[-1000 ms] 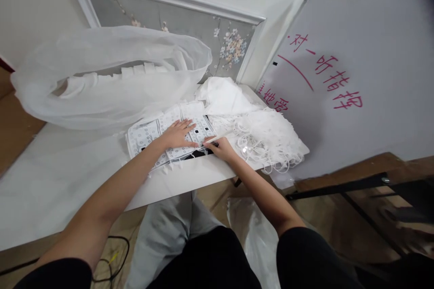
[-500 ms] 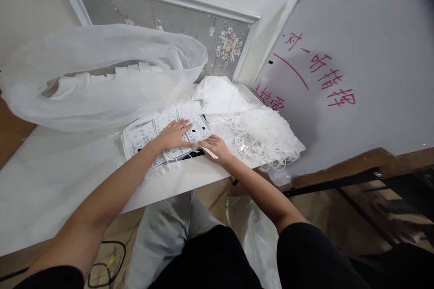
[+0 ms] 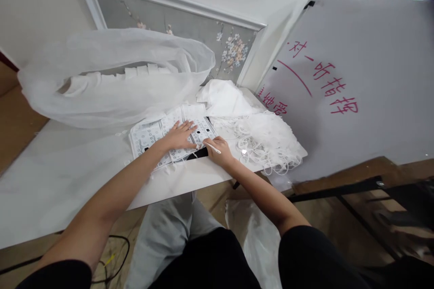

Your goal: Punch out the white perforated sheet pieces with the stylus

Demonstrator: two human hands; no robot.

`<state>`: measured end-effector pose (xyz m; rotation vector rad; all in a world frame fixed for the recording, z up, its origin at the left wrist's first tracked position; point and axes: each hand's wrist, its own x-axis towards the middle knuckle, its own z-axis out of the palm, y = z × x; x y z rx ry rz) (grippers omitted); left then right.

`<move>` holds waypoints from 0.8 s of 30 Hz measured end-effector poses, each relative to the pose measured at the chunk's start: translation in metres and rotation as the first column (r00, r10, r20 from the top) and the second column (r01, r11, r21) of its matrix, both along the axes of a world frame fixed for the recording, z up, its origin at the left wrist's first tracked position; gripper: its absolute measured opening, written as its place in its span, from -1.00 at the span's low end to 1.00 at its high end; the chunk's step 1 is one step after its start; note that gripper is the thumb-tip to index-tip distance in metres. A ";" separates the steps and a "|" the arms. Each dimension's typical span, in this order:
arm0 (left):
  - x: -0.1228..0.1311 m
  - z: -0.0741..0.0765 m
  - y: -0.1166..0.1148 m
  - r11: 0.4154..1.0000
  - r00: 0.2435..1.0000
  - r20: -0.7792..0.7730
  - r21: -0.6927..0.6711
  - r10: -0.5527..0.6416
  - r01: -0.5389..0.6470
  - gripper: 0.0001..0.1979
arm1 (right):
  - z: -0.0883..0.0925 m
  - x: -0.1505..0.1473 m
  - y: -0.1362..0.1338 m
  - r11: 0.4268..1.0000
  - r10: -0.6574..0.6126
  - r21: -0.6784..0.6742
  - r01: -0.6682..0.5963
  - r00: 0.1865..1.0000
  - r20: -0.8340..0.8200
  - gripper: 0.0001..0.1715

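My left hand [image 3: 181,135] lies with fingers spread on a flat white pouch-like piece [image 3: 203,132] printed with small grey circles and black squares. Beside it, more pieces of the same pattern [image 3: 144,135] overlap, and short white strings [image 3: 172,165] stick out along their near edge. My right hand [image 3: 219,151] is closed around a slim white stick [image 3: 212,147], whose exact kind I cannot make out. Its fingertips are at the near right corner of the printed piece, close to my left thumb. A black strip [image 3: 198,153] shows beneath that edge.
To the right is a heap of white strings and soft pieces [image 3: 271,135], with folded white cloth [image 3: 227,99] behind. A large translucent bag holding white pieces [image 3: 118,49] stands at the back left of the white table [image 3: 91,153]. A whiteboard [image 3: 373,63] leans on the right.
The view has shifted slightly, so the scene sits a little further right. My right hand has turned a little, tilting the white stick; my left hand stays flat on the printed piece.
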<state>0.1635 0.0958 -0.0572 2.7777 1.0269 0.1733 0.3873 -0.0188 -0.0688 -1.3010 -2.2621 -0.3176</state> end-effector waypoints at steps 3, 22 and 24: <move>-0.001 0.006 -0.008 0.982 0.983 0.121 0.146 -0.134 0.116 -0.24 | 0.002 0.002 -0.001 1.000 0.012 0.014 -0.012 1.000 -0.002 -0.69; 0.019 0.005 -0.036 0.702 0.775 0.139 0.541 -0.617 0.463 -0.71 | 0.002 0.010 0.010 0.957 -0.284 -0.114 0.265 0.935 -0.211 -0.60; 0.018 0.006 -0.038 0.722 0.770 0.160 0.503 -0.617 0.474 -0.75 | 0.005 0.017 0.014 0.925 -0.378 -0.190 0.329 0.853 -0.361 -0.57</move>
